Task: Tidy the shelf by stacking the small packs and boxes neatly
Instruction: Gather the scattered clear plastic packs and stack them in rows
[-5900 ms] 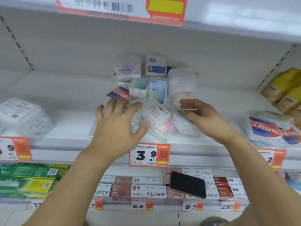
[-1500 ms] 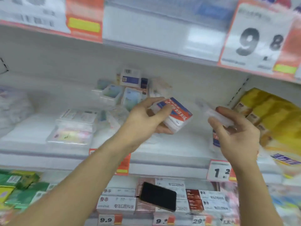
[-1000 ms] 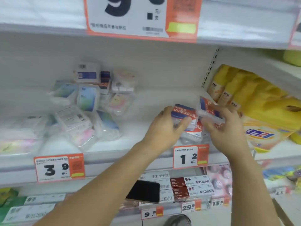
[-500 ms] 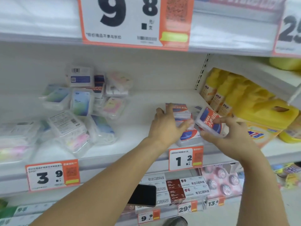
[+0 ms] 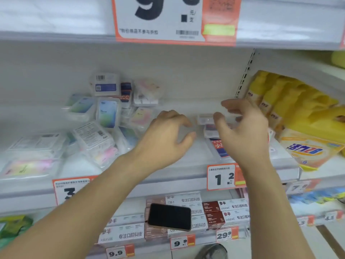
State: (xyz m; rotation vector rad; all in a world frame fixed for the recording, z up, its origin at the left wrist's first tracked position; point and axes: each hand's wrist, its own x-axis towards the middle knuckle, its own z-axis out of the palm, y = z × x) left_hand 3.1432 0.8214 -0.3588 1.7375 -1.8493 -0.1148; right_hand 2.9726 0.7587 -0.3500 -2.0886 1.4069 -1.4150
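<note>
Clear glossy plastic packs [image 5: 93,139], matt white shelf [image 5: 186,152] — glossy black phone [image 5: 169,216]

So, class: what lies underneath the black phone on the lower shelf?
The black phone lies flat on stacked toothpaste boxes, white with brown ends. Their printing shows around its edges; the parts directly beneath it are covered, so they cannot be seen.

I am drawing my left hand [image 5: 164,139] and right hand [image 5: 242,131] off the red-and-blue packs [image 5: 214,135]; half a second ago both were gripping one. Both are now hovering with loosely curled, empty fingers, and the packs are sitting stacked on the shelf [image 5: 186,172].
</note>
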